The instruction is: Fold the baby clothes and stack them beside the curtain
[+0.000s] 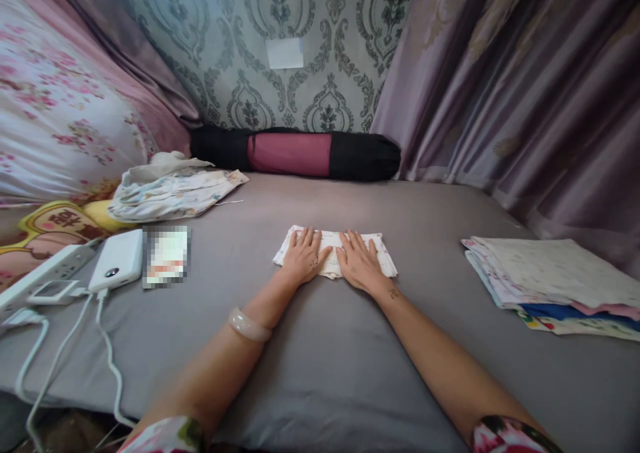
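Observation:
A folded white cloth (330, 266) with a faint print lies on the grey bed sheet (330, 346) in front of me. My left hand (303, 256) rests flat on its left half, fingers stretched out. On the right half lies my right hand (359, 261), likewise flat with the fingers a little apart. The thumbs come close to each other near the cloth's middle. Both palms hide much of the cloth, so its exact kind cannot be made out. A pale bangle (250, 325) circles my left wrist.
At right sits a stack of folded cloths (550, 273). To the left are a white power bank (117, 260), a power strip (50, 270), cables and a crumpled printed garment (175, 190). A black and maroon roll bag (295, 153) lies along the wall, with curtains (465, 80) beside it.

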### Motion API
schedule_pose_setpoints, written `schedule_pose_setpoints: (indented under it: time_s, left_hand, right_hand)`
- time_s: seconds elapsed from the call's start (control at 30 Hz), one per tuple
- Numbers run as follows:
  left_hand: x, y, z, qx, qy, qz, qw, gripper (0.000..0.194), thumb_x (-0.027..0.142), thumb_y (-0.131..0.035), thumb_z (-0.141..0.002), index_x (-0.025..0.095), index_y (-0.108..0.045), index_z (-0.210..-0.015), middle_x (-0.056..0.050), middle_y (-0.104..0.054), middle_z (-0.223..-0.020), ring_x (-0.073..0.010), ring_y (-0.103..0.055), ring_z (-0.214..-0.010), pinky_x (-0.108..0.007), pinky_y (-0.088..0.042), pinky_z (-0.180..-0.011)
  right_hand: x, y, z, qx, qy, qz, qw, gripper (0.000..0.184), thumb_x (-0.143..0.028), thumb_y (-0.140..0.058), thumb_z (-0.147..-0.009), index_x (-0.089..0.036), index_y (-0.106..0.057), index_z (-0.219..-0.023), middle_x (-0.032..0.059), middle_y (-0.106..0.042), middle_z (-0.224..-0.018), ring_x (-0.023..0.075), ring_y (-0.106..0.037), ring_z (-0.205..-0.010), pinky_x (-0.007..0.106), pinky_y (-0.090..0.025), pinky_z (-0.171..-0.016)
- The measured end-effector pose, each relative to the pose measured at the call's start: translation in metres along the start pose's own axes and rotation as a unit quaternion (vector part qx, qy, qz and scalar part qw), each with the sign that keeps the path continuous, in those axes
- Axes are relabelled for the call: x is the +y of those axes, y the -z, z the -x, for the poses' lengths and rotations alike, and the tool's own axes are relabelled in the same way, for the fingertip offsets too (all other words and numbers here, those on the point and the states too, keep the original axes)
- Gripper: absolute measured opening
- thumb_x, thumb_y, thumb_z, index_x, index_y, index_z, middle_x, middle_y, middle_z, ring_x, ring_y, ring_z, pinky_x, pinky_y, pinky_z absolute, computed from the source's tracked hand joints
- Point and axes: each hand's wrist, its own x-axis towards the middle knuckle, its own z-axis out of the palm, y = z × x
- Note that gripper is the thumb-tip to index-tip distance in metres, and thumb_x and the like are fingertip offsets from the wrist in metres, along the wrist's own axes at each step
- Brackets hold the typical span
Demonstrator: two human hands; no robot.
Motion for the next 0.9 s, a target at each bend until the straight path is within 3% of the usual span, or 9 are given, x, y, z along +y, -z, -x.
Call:
schedule_pose_setpoints:
  time_s: [0.17, 0.3, 0.53, 0.7, 0.9]
  left_hand:
    - [-0.005, 0.008, -0.001, 0.062, 0.033, -0.009, 0.998, 0.065, 0.051, -0.014, -0.098, 0.013, -0.044, -0.141, -0.016, -0.044, -0.147, -0.0297, -0.028, -0.142, -0.054, -0.008, -0.117]
    - [-0.011, 0.007, -0.001, 0.035, 0.040, -0.015, 0.998, 0.064, 0.051, -0.016, -0.098, 0.011, -0.045, -0.139, -0.018, -0.043, -0.147, -0.0306, -0.030, -0.141, -0.054, -0.013, -0.117]
    - [-0.013, 0.003, -0.001, 0.021, 0.046, -0.013, 0.999, 0.064, 0.051, -0.017, -0.097, 0.013, -0.044, -0.141, -0.018, -0.040, -0.149, -0.0314, -0.029, -0.142, -0.057, -0.012, -0.116]
    - [-0.021, 0.007, -0.001, 0.067, 0.057, -0.026, 0.996, 0.063, 0.052, -0.016, -0.097, 0.018, -0.043, -0.142, -0.014, -0.040, -0.150, -0.0294, -0.023, -0.145, -0.056, -0.005, -0.117]
    - [-0.030, 0.002, -0.001, -0.012, 0.076, -0.006, 0.997, 0.064, 0.049, -0.018, -0.097, 0.011, -0.037, -0.144, -0.019, -0.033, -0.152, -0.0318, -0.029, -0.142, -0.059, -0.014, -0.115]
  right_hand:
    - [0.005, 0.004, 0.000, 0.049, -0.037, 0.030, 0.998, 0.055, -0.033, -0.022, -0.099, -0.011, -0.034, -0.148, 0.0152, -0.025, -0.156, 0.0272, -0.019, -0.145, 0.054, -0.008, -0.115]
    - [0.008, 0.002, 0.000, 0.015, -0.044, 0.033, 0.998, 0.056, -0.033, -0.022, -0.098, -0.010, -0.035, -0.148, 0.0159, -0.033, -0.153, 0.0284, -0.025, -0.143, 0.054, -0.010, -0.115]
    - [0.006, 0.002, 0.000, -0.003, -0.052, 0.024, 0.998, 0.056, -0.032, -0.022, -0.098, -0.011, -0.035, -0.148, 0.0147, -0.033, -0.153, 0.0271, -0.025, -0.143, 0.053, -0.011, -0.116]
    - [0.020, 0.005, -0.001, 0.060, -0.082, 0.063, 0.993, 0.057, -0.033, -0.022, -0.097, -0.006, -0.036, -0.146, 0.0171, -0.029, -0.154, 0.0285, -0.022, -0.143, 0.054, -0.007, -0.116]
    - [0.040, -0.001, -0.005, -0.003, -0.135, 0.055, 0.989, 0.062, -0.036, -0.019, -0.097, 0.000, -0.034, -0.146, 0.0181, -0.029, -0.154, 0.0293, -0.026, -0.141, 0.051, -0.018, -0.114]
